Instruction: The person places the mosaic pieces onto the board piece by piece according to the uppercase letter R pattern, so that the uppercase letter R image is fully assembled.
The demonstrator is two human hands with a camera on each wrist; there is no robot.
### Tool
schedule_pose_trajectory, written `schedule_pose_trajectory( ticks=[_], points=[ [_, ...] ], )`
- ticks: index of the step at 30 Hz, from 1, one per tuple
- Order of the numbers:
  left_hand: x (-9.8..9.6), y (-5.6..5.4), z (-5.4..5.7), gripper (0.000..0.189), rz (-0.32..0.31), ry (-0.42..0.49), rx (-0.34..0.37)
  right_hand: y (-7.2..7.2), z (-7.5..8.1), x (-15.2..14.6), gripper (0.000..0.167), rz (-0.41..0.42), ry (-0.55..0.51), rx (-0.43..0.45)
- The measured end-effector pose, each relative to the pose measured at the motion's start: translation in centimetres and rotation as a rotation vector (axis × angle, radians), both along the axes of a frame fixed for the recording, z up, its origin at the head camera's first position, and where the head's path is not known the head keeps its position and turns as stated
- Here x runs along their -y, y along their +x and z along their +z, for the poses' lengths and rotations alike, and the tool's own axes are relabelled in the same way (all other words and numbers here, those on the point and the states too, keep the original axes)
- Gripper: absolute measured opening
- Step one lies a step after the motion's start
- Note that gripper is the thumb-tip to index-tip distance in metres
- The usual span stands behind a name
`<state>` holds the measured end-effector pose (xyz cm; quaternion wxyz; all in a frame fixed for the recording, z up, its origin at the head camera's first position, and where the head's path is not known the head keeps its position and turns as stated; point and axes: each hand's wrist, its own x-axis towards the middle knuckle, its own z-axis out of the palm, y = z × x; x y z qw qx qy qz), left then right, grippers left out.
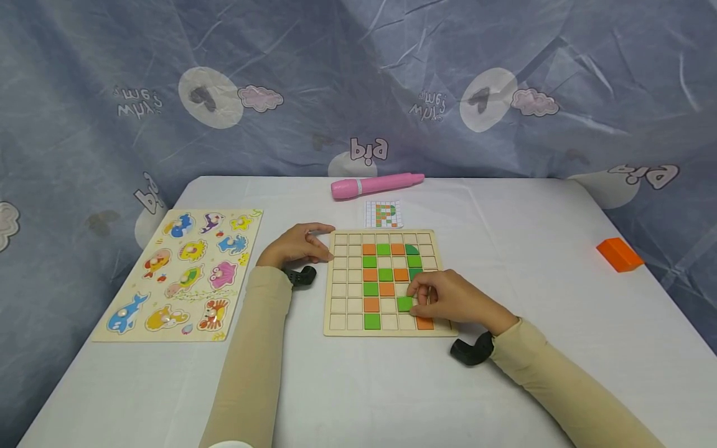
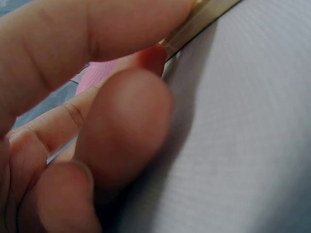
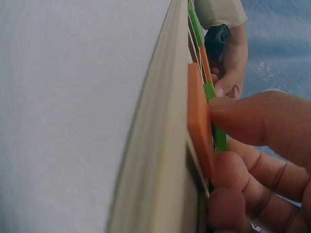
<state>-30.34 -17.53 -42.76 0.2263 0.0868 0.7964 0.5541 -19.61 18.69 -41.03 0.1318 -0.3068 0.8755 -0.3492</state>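
A square wooden grid board lies on the table with green and orange tiles in some cells. My right hand is over its lower right part, pinching a green square tile between thumb and fingers. In the right wrist view the thumb presses on the green tile, and an orange tile sits just beside it. At the board's upper left corner my left hand touches the edge with fingertips. In the left wrist view, loosely bent fingers meet the board's edge.
Behind the board lies a small pattern card, and past it a pink pen-shaped object. A wooden sea-animal puzzle is on the left. An orange block sits near the table's right edge. A printed blue-grey cloth hangs behind.
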Motion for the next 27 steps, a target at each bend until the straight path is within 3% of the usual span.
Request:
schedule_pose_trajectory(
  ticks=[19,23,27],
  points=[
    [-0.17,-0.12,-0.03,0.079,0.009,0.0,0.009,-0.07,0.13,-0.01,0.019,0.004,0.011,0.015],
    [-0.12,-0.14,-0.09,0.08,0.006,0.001,0.015,-0.29,-0.09,-0.39,0.017,-0.009,-0.031,0.05],
    [-0.03,-0.07,-0.15,0.08,0.002,0.003,0.011,-0.63,-0.35,-0.83,0.015,-0.08,-0.121,0.14]
  ],
)
